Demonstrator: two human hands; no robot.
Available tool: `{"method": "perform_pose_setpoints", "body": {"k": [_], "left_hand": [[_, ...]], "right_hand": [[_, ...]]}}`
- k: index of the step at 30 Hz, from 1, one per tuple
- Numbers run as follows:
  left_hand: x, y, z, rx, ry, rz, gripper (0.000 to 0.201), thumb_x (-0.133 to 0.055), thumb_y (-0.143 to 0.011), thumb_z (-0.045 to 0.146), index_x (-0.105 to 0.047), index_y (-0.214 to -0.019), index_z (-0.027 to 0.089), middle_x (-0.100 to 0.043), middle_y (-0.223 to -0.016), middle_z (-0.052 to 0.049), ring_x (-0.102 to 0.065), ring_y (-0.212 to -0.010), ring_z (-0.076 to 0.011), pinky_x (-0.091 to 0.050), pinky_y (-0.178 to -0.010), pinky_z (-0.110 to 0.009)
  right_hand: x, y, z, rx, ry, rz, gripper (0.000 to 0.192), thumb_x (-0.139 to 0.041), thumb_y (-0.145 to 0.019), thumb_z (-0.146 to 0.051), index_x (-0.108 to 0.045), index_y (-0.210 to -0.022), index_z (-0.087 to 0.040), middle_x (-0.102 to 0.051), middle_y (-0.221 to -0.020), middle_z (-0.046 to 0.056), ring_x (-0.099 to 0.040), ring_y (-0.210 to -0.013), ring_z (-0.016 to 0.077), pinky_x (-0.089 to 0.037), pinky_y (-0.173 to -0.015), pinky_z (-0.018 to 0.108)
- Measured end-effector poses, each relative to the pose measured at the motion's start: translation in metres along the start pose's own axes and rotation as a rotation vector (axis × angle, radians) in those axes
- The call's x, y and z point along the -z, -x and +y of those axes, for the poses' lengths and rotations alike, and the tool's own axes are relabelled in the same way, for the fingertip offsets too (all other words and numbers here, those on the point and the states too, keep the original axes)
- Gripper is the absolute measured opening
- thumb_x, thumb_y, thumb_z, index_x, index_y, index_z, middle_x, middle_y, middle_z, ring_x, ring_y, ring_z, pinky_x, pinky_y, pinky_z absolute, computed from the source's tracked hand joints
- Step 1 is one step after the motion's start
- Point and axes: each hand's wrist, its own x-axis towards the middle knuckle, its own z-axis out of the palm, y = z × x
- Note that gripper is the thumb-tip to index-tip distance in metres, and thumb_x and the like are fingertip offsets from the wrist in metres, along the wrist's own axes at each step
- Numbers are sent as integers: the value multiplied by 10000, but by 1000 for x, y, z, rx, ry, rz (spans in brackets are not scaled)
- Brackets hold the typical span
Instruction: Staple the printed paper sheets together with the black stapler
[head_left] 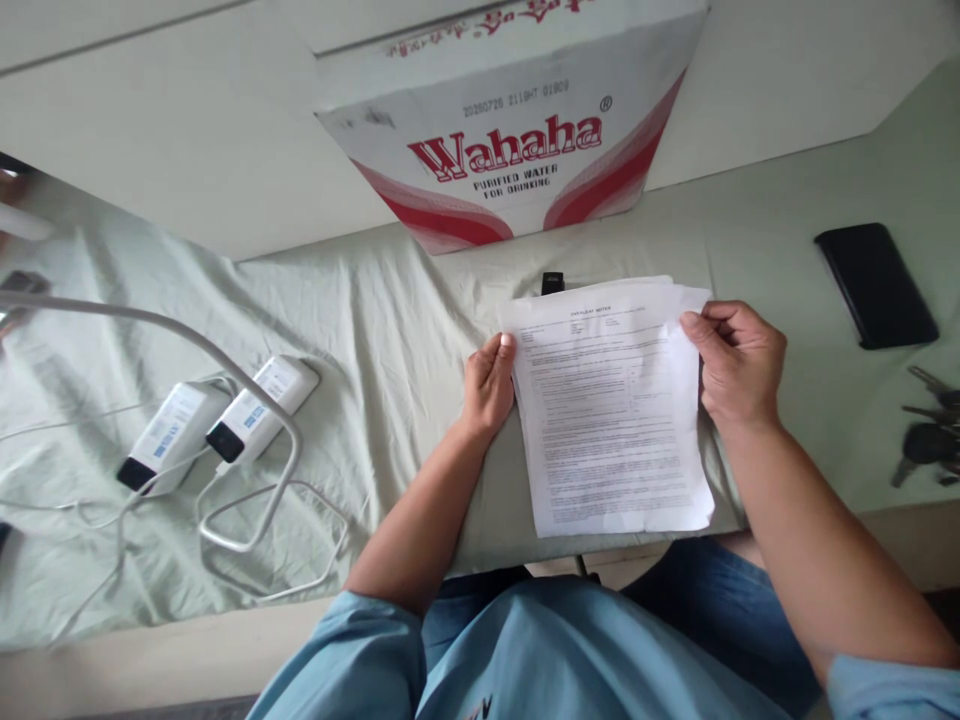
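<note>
A small stack of printed paper sheets (pixel 611 420), the top one headed "OVERLEAF NOTES", is held up above the cloth-covered surface in front of me. My left hand (pixel 489 380) grips the left edge, its thumb on the front of the top sheet. At the upper right corner, my right hand (pixel 739 360) pinches the sheets between thumb and curled fingers. The sheets do not line up exactly; another edge shows behind the top one. A small black object (pixel 553 283) pokes out just beyond their upper edge, partly hidden.
A Wahaha water carton (pixel 517 150) stands behind the papers. To the right lie a black phone-like object (pixel 877 285) and a bunch of keys (pixel 930 440). Two white power banks (pixel 176 435) with cables rest at left, crossed by a thick grey cable (pixel 247 380). Pale green cloth (pixel 390 400) covers the surface.
</note>
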Motion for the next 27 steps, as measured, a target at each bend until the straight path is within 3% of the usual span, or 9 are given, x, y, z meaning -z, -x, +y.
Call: {"method": "perform_pose_setpoints", "body": {"k": [19, 27], "left_hand": [[-1, 0, 8, -22, -60, -5, 693, -538, -1053, 826, -425, -699, 241, -365, -605, 27, -314, -582, -141, -242, -512, -323], [-3, -2, 12, -79, -173, 33, 718, -485, -1061, 849, -395, -693, 239, -369, -581, 40, -305, -570, -125, -251, -522, -317]], "right_hand": [[-7, -3, -3, -18, 20, -6, 415, -863, -857, -700, -708, -882, -315, -599, -715, -9, -527, -619, 196, -464, -573, 381], [-10, -6, 3, -57, 41, -25, 303, -870, -859, -555, -741, -860, -281, -583, -669, -25, -487, -596, 169, -415, -564, 347]]}}
